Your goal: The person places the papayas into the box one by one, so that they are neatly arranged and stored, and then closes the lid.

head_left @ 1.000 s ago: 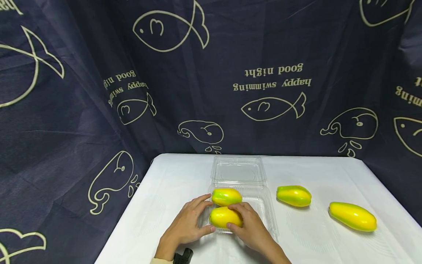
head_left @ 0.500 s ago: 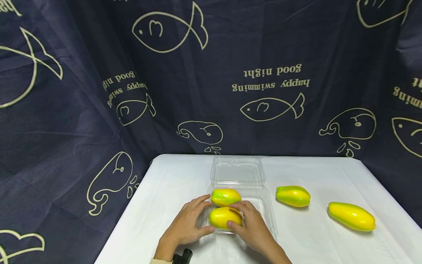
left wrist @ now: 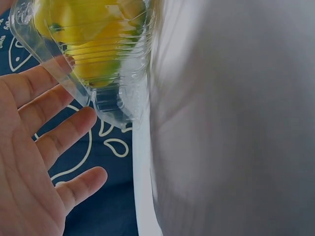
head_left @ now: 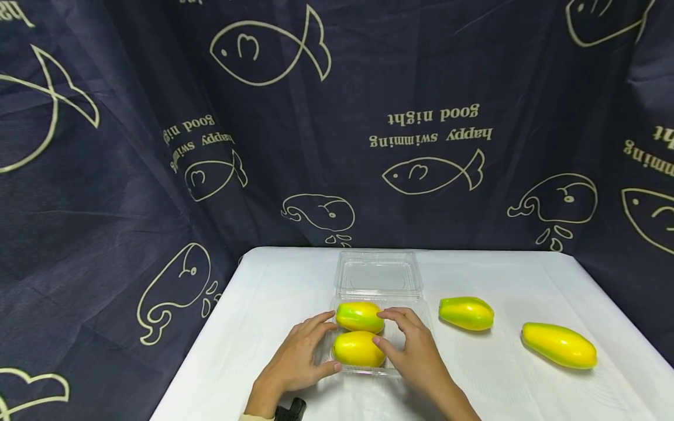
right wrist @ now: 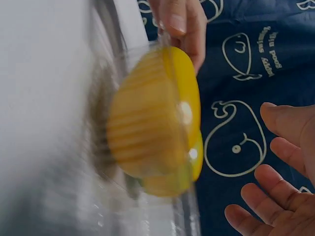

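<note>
A clear plastic clamshell container (head_left: 363, 371) lies with its lid (head_left: 378, 275) folded back. Two yellow-green papayas sit side by side in its left half: a front papaya (head_left: 358, 349) and a back papaya (head_left: 360, 316). My left hand (head_left: 297, 356) is at the container's left side, fingers spread, fingertips right at the rim; in the left wrist view its fingers (left wrist: 64, 132) reach along the clear wall. My right hand (head_left: 416, 351) hovers over the right half with thumb and fingers apart. The right wrist view shows its fingers (right wrist: 266, 196) spread, away from the fruit.
To the right of the container, another papaya (head_left: 466, 313) lies on the white tabletop (head_left: 505, 280), and a further papaya (head_left: 559, 345) is farther right. A dark curtain (head_left: 337, 117) with fish and whale drawings hangs behind and at the sides.
My right hand has let go of the front papaya and drawn back slightly to the right, its fingers spreading. The left hand stays at the container's left side.
</note>
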Available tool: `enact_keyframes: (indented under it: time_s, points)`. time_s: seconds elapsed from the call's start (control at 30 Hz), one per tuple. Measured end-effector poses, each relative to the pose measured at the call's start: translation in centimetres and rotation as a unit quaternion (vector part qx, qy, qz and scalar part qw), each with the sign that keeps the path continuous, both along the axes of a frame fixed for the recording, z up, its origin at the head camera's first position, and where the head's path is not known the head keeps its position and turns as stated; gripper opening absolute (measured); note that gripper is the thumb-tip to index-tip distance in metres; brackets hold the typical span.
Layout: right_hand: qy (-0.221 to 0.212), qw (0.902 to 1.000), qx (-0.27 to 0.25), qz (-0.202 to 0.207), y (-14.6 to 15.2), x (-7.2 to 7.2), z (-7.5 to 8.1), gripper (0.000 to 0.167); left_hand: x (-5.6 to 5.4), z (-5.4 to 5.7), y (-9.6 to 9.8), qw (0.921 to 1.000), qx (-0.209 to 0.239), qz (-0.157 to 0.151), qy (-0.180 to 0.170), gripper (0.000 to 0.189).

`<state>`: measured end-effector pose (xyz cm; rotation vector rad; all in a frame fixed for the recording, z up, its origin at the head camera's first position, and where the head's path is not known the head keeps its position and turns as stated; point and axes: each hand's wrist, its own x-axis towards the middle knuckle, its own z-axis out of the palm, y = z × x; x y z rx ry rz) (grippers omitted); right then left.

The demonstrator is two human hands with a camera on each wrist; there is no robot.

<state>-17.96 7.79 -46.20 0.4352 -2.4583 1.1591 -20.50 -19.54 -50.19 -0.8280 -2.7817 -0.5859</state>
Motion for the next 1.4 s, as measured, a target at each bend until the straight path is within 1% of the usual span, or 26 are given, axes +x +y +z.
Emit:
enact_keyframes:
  time_s: [0.13,0.33,0.43,0.57,0.73,0.87,1.07,1.23,1.4]
  points:
    - [0.023,0.9996,-0.007,-0.013,0.9,-0.3,0.7,0.045,0.0,0.1,0.0,1.0,0.001,0.0,-0.003,0.069]
    - [0.015,0.9986,-0.03,-0.041,2.6,-0.7,1.8,0.041,0.0,0.1,0.0,1.0,0.0,0.002,-0.006,0.069]
    - [0.019,0.9978,-0.034,-0.054,3.6,-1.0,2.2,0.041,0.1,0.1,0.0,1.0,0.001,0.002,-0.01,0.07]
    - [0.029,0.9966,-0.034,-0.069,4.9,-1.3,2.7,0.041,0.1,0.2,0.0,0.9999,0.001,0.004,-0.01,0.07]
    - [0.025,0.995,-0.025,-0.093,6.3,-1.5,2.8,0.041,0.1,0.2,0.0,0.9999,0.0,0.004,-0.01,0.07]
    - [0.029,0.993,-0.007,-0.115,7.6,-1.7,2.5,0.042,0.1,0.2,0.0,0.9999,0.003,0.002,-0.012,0.07]
    - [0.042,0.9898,0.014,-0.136,9.6,-2.0,1.2,0.042,0.1,0.2,0.0,0.9999,0.0,0.002,-0.013,0.07]
    - [0.042,0.9884,0.02,-0.145,10.5,-2.2,0.5,0.042,0.0,0.1,-0.1,0.9999,0.0,0.002,-0.013,0.07]
    - [0.032,0.9857,0.012,-0.165,11.1,-2.2,0.0,0.043,0.0,0.0,0.0,0.9999,0.004,0.0,-0.014,0.069]
